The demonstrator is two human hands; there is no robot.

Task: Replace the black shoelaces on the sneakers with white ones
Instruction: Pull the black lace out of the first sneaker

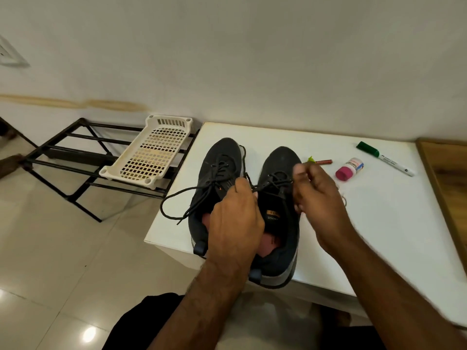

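The left hand (235,221) pinches a strand of the black lace (274,184) over the tongue of the right-hand sneaker (279,218), fingers curled round it near the upper eyelets. The right hand (317,198) is raised just beside that shoe's outer side with its fingers curled as if pinching the other end of the same lace, though the strand in that grip is too blurred to confirm.

Both sneakers stand side by side near the table's (353,223) left front corner, heels hanging over the front edge. The left-hand sneaker (217,188) has its black lace untied, one long loop (174,205) trailing off the left edge, but it remains threaded through the eyelets.

The job looks to be at its opening: laces loosened, none pulled out. No white laces appear anywhere in view, so unthreading both shoes and all the relacing remain.

Towards the back right of the table lie a green marker (384,158), a small pink-capped bottle (350,168) and a red stick (323,162).
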